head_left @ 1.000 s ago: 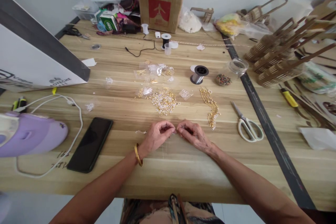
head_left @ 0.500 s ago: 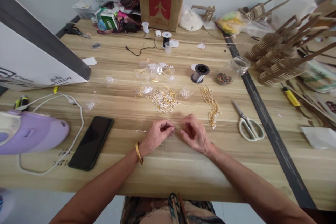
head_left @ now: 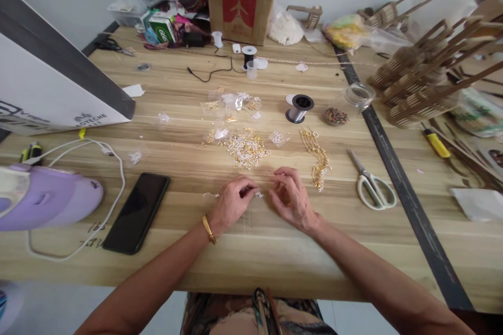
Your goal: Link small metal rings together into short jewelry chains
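Observation:
My left hand [head_left: 234, 199] rests low over the table with thumb and fingers pinched together; what lies between the tips is too small to make out. Just right of those fingertips is a small cluster of shiny beads [head_left: 259, 194]. A short silver chain [head_left: 211, 195] emerges on the other side of that hand. Across a narrow gap, my right hand [head_left: 291, 198] is curved, thumb apart from the fingers, with nothing visible in it. Beyond both hands spreads a pile of gold and clear beads [head_left: 247, 149]. Several gold chains [head_left: 315, 159] lie past my right hand.
White-handled scissors [head_left: 371, 186] lie at right, a phone [head_left: 137, 213] at left. Farther back stand a wire spool [head_left: 299, 109] and a jar of dark beads [head_left: 356, 102]. Small plastic bags [head_left: 236, 102] lie behind the pile. A large box [head_left: 58, 73] borders the left side.
My left hand has shifted slightly left, its fingertips drawing back from the bead cluster, which now shows more plainly. The fingers of my right hand have spread and straightened a little.

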